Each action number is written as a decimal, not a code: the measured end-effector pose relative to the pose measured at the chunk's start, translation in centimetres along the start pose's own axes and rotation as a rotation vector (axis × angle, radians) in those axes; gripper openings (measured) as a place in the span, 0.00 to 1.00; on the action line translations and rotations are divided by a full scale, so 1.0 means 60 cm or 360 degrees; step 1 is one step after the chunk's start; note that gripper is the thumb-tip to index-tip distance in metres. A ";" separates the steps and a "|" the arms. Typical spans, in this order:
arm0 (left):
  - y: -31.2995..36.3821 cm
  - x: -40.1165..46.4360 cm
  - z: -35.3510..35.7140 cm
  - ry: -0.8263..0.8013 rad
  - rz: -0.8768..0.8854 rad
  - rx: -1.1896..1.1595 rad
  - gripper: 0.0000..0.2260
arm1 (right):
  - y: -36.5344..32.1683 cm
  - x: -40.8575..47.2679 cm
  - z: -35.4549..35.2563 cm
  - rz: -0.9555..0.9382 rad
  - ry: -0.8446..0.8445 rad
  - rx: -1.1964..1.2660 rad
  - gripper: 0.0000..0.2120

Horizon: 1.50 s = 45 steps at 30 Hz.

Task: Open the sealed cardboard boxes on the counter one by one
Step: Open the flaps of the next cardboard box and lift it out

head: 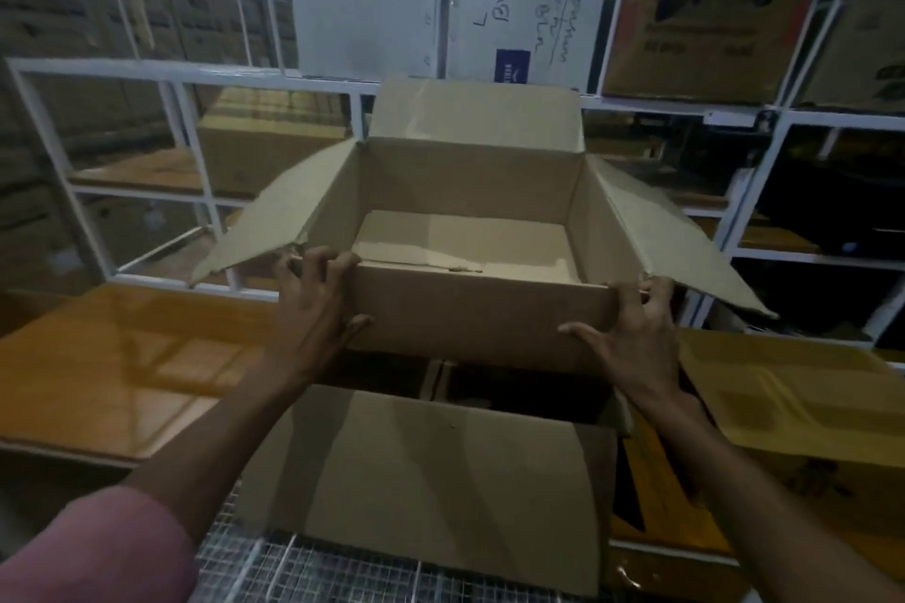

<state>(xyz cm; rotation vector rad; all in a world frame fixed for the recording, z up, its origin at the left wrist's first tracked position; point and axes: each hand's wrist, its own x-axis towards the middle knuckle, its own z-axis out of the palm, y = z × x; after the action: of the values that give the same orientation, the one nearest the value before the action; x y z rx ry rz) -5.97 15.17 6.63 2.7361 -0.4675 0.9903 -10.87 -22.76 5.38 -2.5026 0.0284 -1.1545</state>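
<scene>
Gripping the near corners of an open, empty brown cardboard box (470, 309), left hand (313, 309) and right hand (631, 338) clamp it, fingers hooked over the rim, above another flat-lidded brown carton (431, 480) by the white shelf rack (196, 74).

A white metal rack (274, 76) runs across the back. On its top shelf stand two white cartons (365, 15), one with handwriting and a blue label (512, 65), beside two brown printed cartons (695, 39). Stacked brown boxes (63, 15) fill the left. Wire mesh (274, 568) lies at the bottom.
</scene>
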 end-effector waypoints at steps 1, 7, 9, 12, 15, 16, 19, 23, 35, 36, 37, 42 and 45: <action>-0.007 -0.002 0.007 -0.0024 -0.0003 0.0005 0.39 | -0.006 -0.004 0.010 0.0017 -0.0022 -0.0009 0.34; -0.039 -0.015 0.049 -0.0222 0.0005 0.0017 0.43 | -0.002 -0.022 0.057 0.0175 -0.0218 -0.0083 0.34; -0.045 -0.019 0.061 -0.0265 0.0050 0.0019 0.48 | -0.001 -0.020 0.065 0.0231 -0.0271 -0.0081 0.36; -0.054 -0.022 0.081 -0.0271 0.0194 0.0100 0.56 | 0.003 -0.007 0.072 0.0285 -0.0344 -0.0108 0.38; -0.057 -0.026 0.099 -0.0335 0.0367 0.0265 0.60 | 0.007 0.008 0.076 0.0360 -0.0423 -0.0125 0.40; -0.059 -0.028 0.105 -0.0342 0.0408 0.0310 0.60 | 0.007 0.010 0.077 0.0367 -0.0441 -0.0136 0.40; -0.071 -0.026 0.123 -0.0365 0.0429 0.0379 0.61 | 0.003 0.020 0.080 0.0370 -0.0502 -0.0173 0.41; -0.082 -0.014 0.144 -0.0462 0.0433 0.0411 0.65 | 0.006 0.037 0.081 0.0399 -0.0599 -0.0168 0.39; -0.112 -0.006 0.144 -0.0512 0.0478 0.0348 0.64 | -0.004 0.079 0.079 0.0471 -0.0643 0.0042 0.35; -0.113 -0.006 0.144 -0.0504 0.0470 0.0344 0.64 | -0.008 0.084 0.075 0.0481 -0.0648 0.0069 0.34; -0.111 -0.007 0.145 -0.0497 0.0447 0.0337 0.64 | -0.013 0.087 0.073 0.0488 -0.0654 0.0078 0.33; -0.097 -0.008 0.155 -0.0607 0.0328 0.0299 0.63 | -0.018 0.091 0.077 0.0536 -0.0648 0.0073 0.38; -0.097 0.003 0.149 -0.0736 0.0296 0.0303 0.63 | -0.013 0.091 0.082 0.0592 -0.0658 0.0012 0.39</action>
<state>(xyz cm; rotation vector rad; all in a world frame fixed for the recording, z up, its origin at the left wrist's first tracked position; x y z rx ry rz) 1.48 17.98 -0.44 3.1449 -0.7447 0.4424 -3.76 -21.38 6.71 -2.5346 0.3585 -0.4819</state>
